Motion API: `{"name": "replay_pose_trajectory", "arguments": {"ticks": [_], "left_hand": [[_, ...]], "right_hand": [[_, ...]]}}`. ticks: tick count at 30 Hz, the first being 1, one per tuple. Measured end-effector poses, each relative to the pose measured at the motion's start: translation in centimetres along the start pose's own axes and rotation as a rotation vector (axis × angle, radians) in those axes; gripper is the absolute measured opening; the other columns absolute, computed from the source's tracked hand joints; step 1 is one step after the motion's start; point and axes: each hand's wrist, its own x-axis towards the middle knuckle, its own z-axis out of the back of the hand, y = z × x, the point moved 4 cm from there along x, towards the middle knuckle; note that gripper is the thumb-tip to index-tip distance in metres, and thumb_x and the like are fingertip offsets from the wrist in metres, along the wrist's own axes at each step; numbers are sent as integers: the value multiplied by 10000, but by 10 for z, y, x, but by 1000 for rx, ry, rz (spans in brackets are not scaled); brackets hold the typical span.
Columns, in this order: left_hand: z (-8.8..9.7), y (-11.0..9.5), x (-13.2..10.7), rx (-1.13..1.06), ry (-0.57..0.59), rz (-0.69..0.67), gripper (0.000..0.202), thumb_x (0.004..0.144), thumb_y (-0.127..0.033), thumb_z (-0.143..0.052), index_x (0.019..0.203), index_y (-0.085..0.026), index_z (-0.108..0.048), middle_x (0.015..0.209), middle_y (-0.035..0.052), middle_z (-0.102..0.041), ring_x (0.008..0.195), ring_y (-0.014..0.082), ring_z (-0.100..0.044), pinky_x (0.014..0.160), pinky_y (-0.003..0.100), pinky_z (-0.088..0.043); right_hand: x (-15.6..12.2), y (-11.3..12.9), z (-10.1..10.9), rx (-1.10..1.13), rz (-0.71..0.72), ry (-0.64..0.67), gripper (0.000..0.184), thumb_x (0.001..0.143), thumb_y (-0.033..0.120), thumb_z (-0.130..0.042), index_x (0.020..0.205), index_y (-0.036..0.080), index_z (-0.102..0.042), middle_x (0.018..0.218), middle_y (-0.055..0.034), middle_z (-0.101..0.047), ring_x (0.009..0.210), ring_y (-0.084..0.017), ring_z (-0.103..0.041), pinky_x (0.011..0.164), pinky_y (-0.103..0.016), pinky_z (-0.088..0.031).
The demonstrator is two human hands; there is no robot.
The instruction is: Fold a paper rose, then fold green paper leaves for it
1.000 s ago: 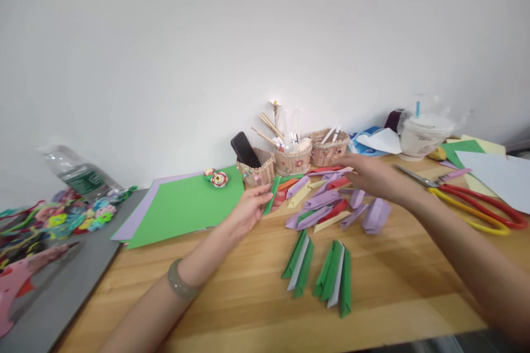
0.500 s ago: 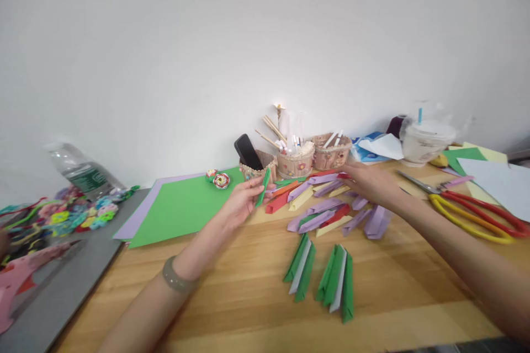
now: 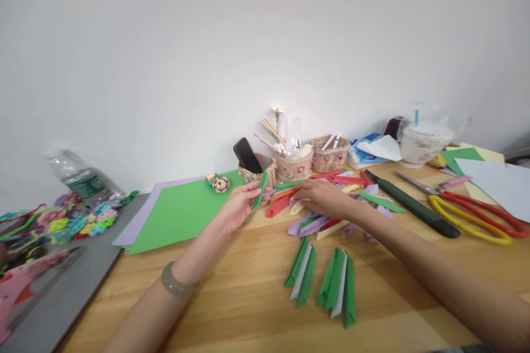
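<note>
My left hand (image 3: 240,207) pinches a green folded paper strip (image 3: 260,190) upright between thumb and fingers. My right hand (image 3: 325,197) reaches across a heap of folded paper pieces; its fingers are slightly apart over the orange, red and yellow ones, and no piece is visibly gripped. Purple folded pieces (image 3: 318,224) lie beneath and in front of that hand, partly hidden by it. Closer to me, two small groups of green folded pieces rest on the wooden table, a left group (image 3: 304,273) and a right group (image 3: 351,295), each with a pale grey piece in it.
Green paper sheets (image 3: 174,212) lie at left with quilled flowers (image 3: 221,184). Decorated baskets (image 3: 294,167) hold a phone (image 3: 247,155) and sticks. At right are a dark green cutter-like tool (image 3: 414,204), scissors (image 3: 476,212) and a lidded cup (image 3: 424,143). A bottle (image 3: 85,179) leans far left.
My right hand has moved left across the heap, uncovering the dark green tool and a green strip at the right. My left hand still holds the green strip in about the same place.
</note>
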Motion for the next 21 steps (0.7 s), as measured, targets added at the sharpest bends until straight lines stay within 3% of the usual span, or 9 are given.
{"name": "replay_pose_trajectory", "arguments": {"ticks": [2, 5, 8, 14, 21], "left_hand": [[1, 0, 1, -2, 6, 5, 233, 771, 8, -488, 948, -60, -624, 843, 123, -700, 597, 109, -646, 603, 191, -528], [3, -1, 2, -2, 7, 18, 249, 764, 6, -502, 973, -64, -619, 846, 127, -702, 608, 118, -653, 606, 195, -530], [6, -1, 3, 4, 6, 25, 261, 760, 5, -508, 986, -68, -616, 861, 131, -703, 627, 127, -661, 615, 200, -533], [10, -1, 5, 21, -11, 31, 281, 760, 15, -493, 1000, -65, -615, 867, 131, -704, 601, 116, -653, 587, 187, -523], [7, 5, 5, 21, -16, 76, 324, 776, 4, -489, 1084, -53, -572, 885, 152, -700, 642, 130, -657, 603, 204, -524]], "right_hand": [[3, 1, 1, -12, -42, 0, 174, 846, 236, -506, 884, 172, -663, 958, -69, -653, 899, -175, -594, 783, -317, -459], [10, -1, 3, -37, -111, -1, 226, 874, 310, -494, 1000, 149, -591, 1014, -63, -609, 908, -175, -580, 784, -376, -476], [20, -4, -1, -53, -142, 28, 270, 877, 302, -495, 1109, 170, -534, 1125, -73, -557, 934, -178, -570, 784, -385, -488], [33, -10, -9, -93, -161, 126, 271, 877, 300, -494, 1116, 178, -532, 1137, -74, -552, 937, -178, -569, 786, -382, -489], [30, -14, -12, -127, -158, 128, 275, 878, 301, -493, 1120, 177, -530, 1142, -76, -549, 942, -180, -567, 791, -387, -486]]}}
